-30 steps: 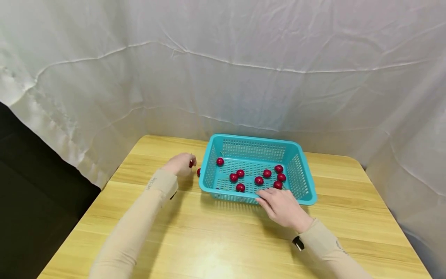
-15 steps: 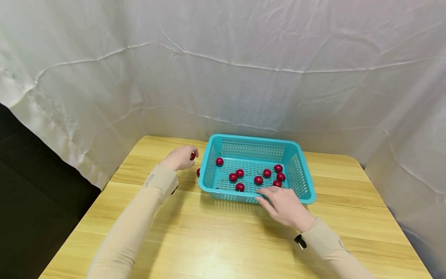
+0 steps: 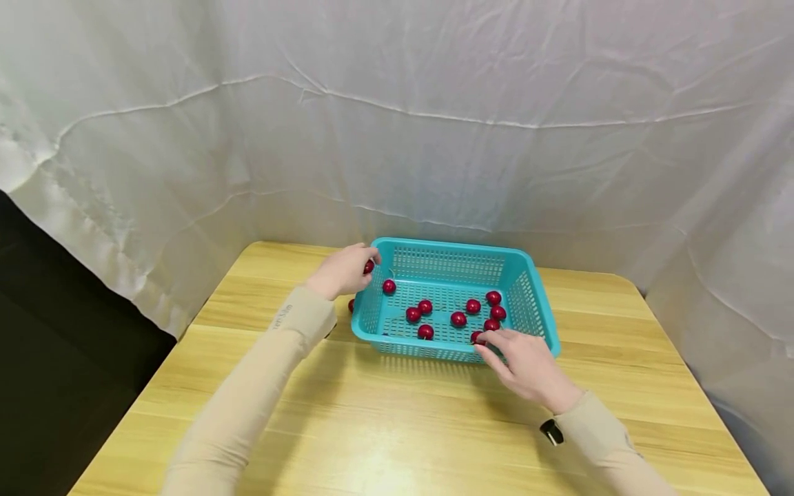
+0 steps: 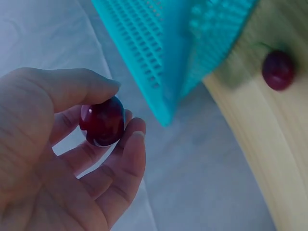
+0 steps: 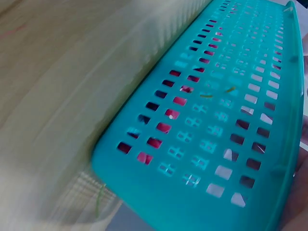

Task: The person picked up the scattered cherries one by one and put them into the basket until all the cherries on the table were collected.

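Note:
My left hand (image 3: 344, 270) is at the left rim of the blue-green perforated basket (image 3: 449, 246). It pinches a dark red cherry (image 4: 102, 121) between thumb and fingers. Just outside the basket's left wall, another cherry (image 4: 278, 70) lies on the table. At the front rim, my right hand (image 3: 521, 362) has its loosely bent fingers over the edge, close to a cherry (image 3: 476, 337) inside. No grip on anything shows there, and whether the fingers touch the rim is unclear. Several more cherries (image 3: 458, 319) are spread over the basket floor.
The basket stands toward the back of a wooden table (image 3: 372, 427). A pale cloth (image 3: 397, 138) hangs behind and beside the table. Dark fabric (image 3: 68, 358) lies beyond the left edge.
My left hand has carried its cherry rightward and up, from the table to the basket's left rim. My right hand has shifted right along the front rim, uncovering a cherry.

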A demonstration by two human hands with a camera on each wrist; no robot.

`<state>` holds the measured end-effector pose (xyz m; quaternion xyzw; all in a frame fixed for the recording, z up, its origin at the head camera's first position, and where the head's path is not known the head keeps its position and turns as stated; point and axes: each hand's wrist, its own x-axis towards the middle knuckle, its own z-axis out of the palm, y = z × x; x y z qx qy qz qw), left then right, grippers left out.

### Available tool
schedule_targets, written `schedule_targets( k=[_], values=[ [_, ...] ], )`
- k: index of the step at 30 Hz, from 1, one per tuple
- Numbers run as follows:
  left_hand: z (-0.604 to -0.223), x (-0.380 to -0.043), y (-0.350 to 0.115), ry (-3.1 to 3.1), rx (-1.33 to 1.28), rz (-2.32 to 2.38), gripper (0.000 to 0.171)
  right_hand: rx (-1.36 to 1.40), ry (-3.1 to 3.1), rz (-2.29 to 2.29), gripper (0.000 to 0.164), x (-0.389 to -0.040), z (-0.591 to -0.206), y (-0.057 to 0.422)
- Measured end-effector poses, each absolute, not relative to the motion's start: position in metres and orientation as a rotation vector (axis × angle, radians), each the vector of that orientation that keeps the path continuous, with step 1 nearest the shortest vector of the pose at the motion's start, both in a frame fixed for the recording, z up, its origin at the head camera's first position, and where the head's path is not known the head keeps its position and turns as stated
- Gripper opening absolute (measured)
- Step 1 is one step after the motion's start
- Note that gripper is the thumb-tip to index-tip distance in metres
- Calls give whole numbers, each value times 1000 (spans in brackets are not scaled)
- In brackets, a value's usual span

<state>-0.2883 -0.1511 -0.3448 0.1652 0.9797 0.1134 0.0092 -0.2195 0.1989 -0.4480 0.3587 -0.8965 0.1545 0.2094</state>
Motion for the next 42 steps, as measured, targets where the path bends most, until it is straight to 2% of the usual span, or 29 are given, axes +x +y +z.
schedule_targets(
  k=[18,23,27,35,42],
  values=[
    [-352,-282,-101,3038,730,330,25,1017,-2428,437,10,-216,-456,208],
    [-353,-281,-94,2994,714,350,35,1022,-2404,437,9,-216,-457,208],
    [-355,-279,-98,2997,684,386,44,1022,-2399,438,10,-216,-457,208],
    [-364,-273,-121,3100,559,485,45,977,-2378,543,12,-220,-456,211],
    [-377,-267,-145,3169,378,564,53,760,-2231,750,23,-231,-445,227]
  ],
)
